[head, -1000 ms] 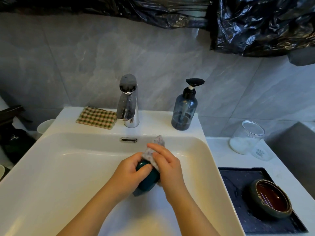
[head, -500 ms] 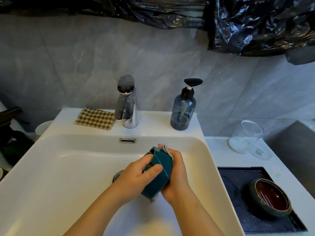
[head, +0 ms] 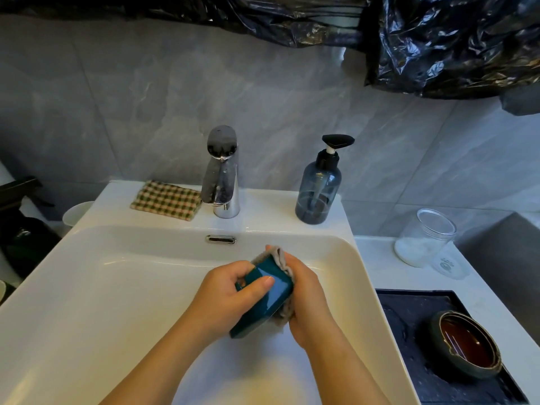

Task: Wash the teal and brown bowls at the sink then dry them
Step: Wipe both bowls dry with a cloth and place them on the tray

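Over the middle of the white sink [head: 87,287] I hold the teal bowl [head: 268,299] tilted on its side. My left hand [head: 225,296] grips its near side, thumb across the glossy outside. My right hand [head: 306,296] presses a grey cloth [head: 280,255] against the bowl's far side; the cloth wraps behind it and shows at top and bottom. The bowl's inside is hidden. The brown bowl [head: 464,346] sits upright on a black tray [head: 409,311] to the right of the sink.
The chrome tap [head: 222,173] stands at the sink's back, with no water running. A checked cloth [head: 166,200] lies left of it, a dark soap pump bottle [head: 318,185] right of it. A clear jar [head: 423,238] stands on the counter behind the tray.
The bowl has turned in my hands, so more of its teal outside shows. The cloth went from the bowl's top to its far side, my right hand following.
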Demonstrator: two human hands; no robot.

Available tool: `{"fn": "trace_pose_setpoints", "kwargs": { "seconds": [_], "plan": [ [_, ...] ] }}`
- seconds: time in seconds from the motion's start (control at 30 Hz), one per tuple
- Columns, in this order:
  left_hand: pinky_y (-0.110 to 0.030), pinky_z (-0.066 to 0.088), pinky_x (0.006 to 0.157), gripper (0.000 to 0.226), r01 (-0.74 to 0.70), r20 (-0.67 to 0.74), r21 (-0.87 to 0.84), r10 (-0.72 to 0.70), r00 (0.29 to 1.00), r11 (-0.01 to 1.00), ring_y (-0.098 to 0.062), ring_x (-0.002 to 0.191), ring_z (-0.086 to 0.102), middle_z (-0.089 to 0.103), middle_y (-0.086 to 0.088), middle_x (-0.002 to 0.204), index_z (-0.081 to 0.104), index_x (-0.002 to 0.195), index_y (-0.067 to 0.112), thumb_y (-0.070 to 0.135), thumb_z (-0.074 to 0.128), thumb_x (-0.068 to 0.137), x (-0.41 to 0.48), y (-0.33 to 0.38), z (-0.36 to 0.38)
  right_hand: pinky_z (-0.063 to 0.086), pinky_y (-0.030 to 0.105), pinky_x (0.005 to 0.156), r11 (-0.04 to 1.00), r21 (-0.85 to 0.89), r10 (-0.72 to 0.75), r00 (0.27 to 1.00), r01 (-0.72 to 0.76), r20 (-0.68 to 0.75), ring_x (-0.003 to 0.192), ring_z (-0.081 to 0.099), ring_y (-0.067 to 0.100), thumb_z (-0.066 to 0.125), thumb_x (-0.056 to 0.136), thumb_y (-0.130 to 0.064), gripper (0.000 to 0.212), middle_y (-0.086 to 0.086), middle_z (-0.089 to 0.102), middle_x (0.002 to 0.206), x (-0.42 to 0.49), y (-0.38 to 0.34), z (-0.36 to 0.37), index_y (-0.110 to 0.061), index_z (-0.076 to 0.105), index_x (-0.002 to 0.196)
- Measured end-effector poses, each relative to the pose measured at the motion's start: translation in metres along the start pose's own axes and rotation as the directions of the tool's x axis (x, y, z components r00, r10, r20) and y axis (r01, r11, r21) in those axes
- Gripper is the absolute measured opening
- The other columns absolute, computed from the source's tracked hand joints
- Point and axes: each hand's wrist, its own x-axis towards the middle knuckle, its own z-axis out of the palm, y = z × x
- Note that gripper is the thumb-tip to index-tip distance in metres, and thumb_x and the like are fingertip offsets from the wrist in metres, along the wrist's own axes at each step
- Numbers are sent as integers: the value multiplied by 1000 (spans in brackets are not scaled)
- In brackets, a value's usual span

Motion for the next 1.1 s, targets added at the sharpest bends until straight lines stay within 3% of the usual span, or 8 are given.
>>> {"fn": "trace_pose_setpoints", "kwargs": {
  "seconds": [0.13, 0.23, 0.33, 0.57, 0.73, 0.87, 0.97, 1.1],
  "plan": [
    [-15, 47, 57, 18, -13, 9, 8, 13, 1000, 1000, -5, 59, 58, 64, 8, 59, 67, 65, 26, 16, 68, 81, 1, -3, -1, 46, 21, 89, 916, -165, -372, 928, 365, -9, 106, 57, 4, 52, 79, -24, 24, -15, 66, 105, -3, 9, 8, -39, 71, 84],
    [-14, 46, 52, 22, 27, 20, -19, -27, 999, 999, -2, 55, 57, 64, 9, 56, 66, 63, 25, 17, 68, 83, 0, -1, -8, 46, 21, 65, 985, -110, -139, 990, 134, -36, 89, 60, 13, 61, 80, -31, 10, -6, 67, 91, -1, 1, 9, -30, 69, 85],
    [-18, 45, 47, 23, 114, -31, -243, -125, 992, 963, -9, 51, 57, 64, 2, 55, 64, 64, 16, 14, 63, 86, 1, 4, -10, 50, 30, 67, 989, 124, 74, 997, -77, 31, 81, 64, 26, 55, 84, -45, 35, 11, 71, 79, 0, -3, 0, -13, 68, 92],
    [-11, 37, 43, 33, 87, -68, -154, -99, 993, 984, -1, 43, 44, 51, 9, 44, 58, 55, 19, 9, 63, 86, 1, 5, -7, 44, 32, 96, 958, -45, -286, 957, 285, -39, 106, 56, 4, 52, 83, -28, 23, -12, 65, 115, -1, 2, 10, -45, 67, 86],
    [-21, 45, 48, 19, 150, -35, -307, -169, 985, 940, -12, 52, 58, 64, -1, 56, 65, 67, 12, 17, 65, 85, 0, 5, -10, 50, 31, 66, 990, 71, 123, 992, -121, -26, 82, 63, 25, 58, 83, -44, 31, 10, 68, 82, -2, -6, 8, -14, 66, 88],
    [-25, 47, 54, 21, 191, -72, -390, -236, 969, 901, -21, 58, 60, 67, -8, 63, 66, 73, 8, 12, 55, 90, 2, 7, -4, 49, 29, 66, 994, 70, -71, 991, 79, -111, 81, 64, 19, 53, 89, -37, 22, 0, 72, 77, -2, 1, 8, -22, 69, 85],
    [-17, 43, 49, 23, 154, -94, -226, -178, 979, 962, -14, 53, 52, 59, 0, 54, 62, 64, 10, 11, 60, 87, 1, 4, -3, 47, 20, 90, 948, 18, -316, 943, 319, -103, 103, 61, 4, 50, 82, -32, 28, -25, 68, 94, -1, 7, 12, -51, 69, 75],
    [-22, 47, 51, 15, 164, -54, -313, -190, 980, 935, -15, 54, 60, 67, -3, 58, 65, 70, 10, 13, 65, 85, 1, 4, -8, 49, 29, 69, 996, 83, 18, 996, -11, -90, 83, 62, 21, 58, 84, -41, 25, 2, 68, 76, 5, 1, 7, -26, 70, 68]
  ]
}}
